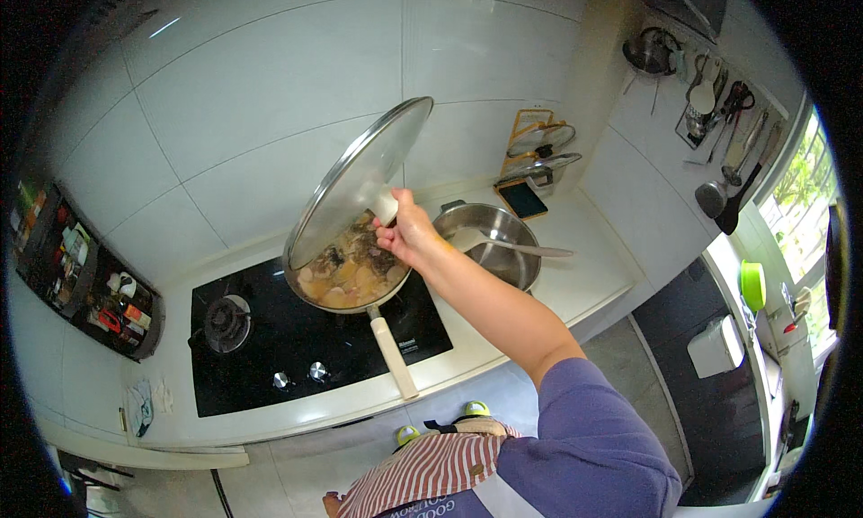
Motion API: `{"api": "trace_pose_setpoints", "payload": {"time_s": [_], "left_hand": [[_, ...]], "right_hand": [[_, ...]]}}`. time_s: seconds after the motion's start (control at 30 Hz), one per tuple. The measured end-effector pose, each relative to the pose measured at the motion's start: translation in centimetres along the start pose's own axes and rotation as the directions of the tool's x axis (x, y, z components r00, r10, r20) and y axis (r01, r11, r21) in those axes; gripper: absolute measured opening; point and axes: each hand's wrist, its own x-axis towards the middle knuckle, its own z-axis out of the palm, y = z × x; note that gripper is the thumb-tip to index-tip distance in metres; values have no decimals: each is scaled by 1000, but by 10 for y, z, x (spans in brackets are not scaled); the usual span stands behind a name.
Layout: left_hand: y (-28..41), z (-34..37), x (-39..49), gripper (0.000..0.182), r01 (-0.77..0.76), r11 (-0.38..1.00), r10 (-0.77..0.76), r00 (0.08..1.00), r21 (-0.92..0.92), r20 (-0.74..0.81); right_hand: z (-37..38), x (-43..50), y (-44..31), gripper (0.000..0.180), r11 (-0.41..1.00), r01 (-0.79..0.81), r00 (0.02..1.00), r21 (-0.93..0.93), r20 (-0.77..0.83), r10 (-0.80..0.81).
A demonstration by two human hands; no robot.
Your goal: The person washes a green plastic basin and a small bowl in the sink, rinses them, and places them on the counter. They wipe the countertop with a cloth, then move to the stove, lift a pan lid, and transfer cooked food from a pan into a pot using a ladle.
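Observation:
My right hand [404,231] grips the pale knob of a large glass lid [364,174] with a metal rim. The lid is tilted steeply over the left part of a frying pan [350,309], which stands on the right side of a black gas hob [270,356]. Sliced pieces in brown liquid [347,275] lie in the pan, whose cream handle [394,358] points towards me. My left hand [332,504] hangs low beside the striped apron at the bottom edge, mostly hidden; its fingers are unclear.
Right of the pan stands a steel pot [506,268] with a spatula [526,248] across it. Behind it are a lid rack [529,130] and a dark-screened device [522,199]. An unused burner [228,323] is at left, near a condiment shelf [87,302]. Utensils [741,147] hang at right.

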Motion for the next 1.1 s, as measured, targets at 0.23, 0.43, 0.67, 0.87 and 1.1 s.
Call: {"api": "trace_pose_setpoints", "payload": {"time_s": [0.23,0.43,0.67,0.87,1.1], "left_hand": [[45,1,-35,36,73,997,-73,997,12,-38],[110,36,-87,37,161,987,-162,985,-15,-56],[175,77,-138,36,186,980,-189,981,-74,-44],[199,84,-151,35,202,976,-206,977,-80,-49],[218,77,-139,35,160,983,-166,984,-93,-63]], "right_hand": [[-34,-7,-24,32,1000,-14,994,18,111,12],[-76,-18,-83,30,991,-55,986,119,165,35],[-148,-5,-225,31,942,222,961,251,105,-255],[-216,20,-318,33,874,413,898,258,44,-437],[-277,71,-345,37,865,463,886,192,-72,-458]]}}
